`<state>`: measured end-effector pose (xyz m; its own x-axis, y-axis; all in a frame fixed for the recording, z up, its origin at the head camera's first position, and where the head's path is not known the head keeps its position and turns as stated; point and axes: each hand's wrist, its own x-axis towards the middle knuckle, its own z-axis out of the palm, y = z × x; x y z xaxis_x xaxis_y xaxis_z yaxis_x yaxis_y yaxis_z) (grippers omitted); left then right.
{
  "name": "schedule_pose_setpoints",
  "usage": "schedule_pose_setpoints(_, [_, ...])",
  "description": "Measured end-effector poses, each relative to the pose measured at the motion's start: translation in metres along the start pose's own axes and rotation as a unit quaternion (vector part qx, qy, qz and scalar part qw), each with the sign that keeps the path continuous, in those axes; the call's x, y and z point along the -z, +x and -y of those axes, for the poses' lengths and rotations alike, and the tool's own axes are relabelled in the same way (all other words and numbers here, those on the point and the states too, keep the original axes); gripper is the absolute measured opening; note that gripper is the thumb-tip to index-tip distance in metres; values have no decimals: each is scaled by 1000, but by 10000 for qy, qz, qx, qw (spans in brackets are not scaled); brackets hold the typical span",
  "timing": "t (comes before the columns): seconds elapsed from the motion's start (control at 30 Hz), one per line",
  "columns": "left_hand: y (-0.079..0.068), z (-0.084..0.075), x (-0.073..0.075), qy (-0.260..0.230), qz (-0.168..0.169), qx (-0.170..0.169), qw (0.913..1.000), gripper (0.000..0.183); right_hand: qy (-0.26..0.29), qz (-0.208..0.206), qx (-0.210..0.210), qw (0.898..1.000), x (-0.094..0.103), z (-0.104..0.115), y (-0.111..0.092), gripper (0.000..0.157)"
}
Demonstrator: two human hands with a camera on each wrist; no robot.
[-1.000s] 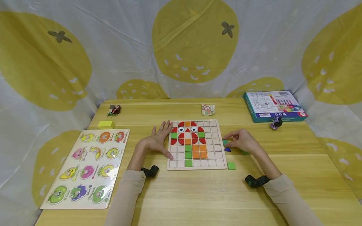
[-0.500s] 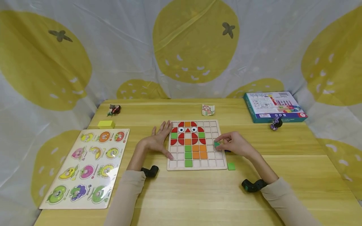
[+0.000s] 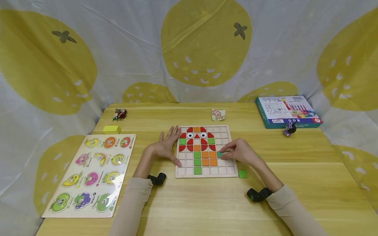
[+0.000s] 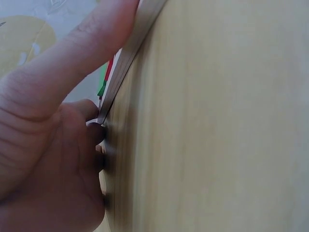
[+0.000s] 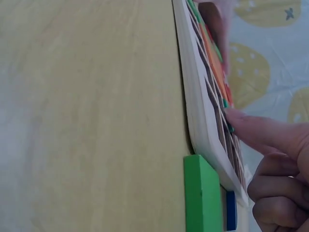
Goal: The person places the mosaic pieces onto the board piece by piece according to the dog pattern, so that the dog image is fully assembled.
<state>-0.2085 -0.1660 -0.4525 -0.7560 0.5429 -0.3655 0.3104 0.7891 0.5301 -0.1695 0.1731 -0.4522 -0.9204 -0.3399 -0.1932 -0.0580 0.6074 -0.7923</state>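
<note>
A wooden grid board point(image 3: 222, 170) lies mid-table with red, orange, light green and eye-printed pieces in its cells. My left hand point(image 3: 163, 147) is spread at its left side, thumb resting on the frame near the lower left. In the left wrist view, the thumb and fingers of the left hand point(image 4: 53, 121) lie along the board's edge point(image 4: 128, 55). Between thumb and fingertips, my right hand point(image 3: 240, 151) pinches a dark green tile point(image 3: 219, 154) at the cell right of the orange squares point(image 3: 208, 158). The right wrist view shows those fingertips right at the grid.
A loose light green square point(image 3: 242, 174) lies against the board's right edge. Beside it is a blue piece point(image 5: 231, 210). A fruit puzzle point(image 3: 91, 178) and yellow block point(image 3: 112, 129) stand left. Further back are a small picture card point(image 3: 218, 115), a box point(image 3: 289, 111) and figurines point(image 3: 289, 129).
My right hand has carried the dark green tile leftward from the table beside the board into the grid area next to the orange squares. My left hand has stayed in place.
</note>
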Motion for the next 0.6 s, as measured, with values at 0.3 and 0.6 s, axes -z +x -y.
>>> schedule_pose_setpoints(0.3, [1,-1,1,54,-22,-19,10000,148,-181,55,31,9998,6,2,-1,15])
schedule_pose_setpoints(0.6, [1,-1,0,86,-31,-15,10000,148,-96,-63,-45,9999,45,-28,-23,22])
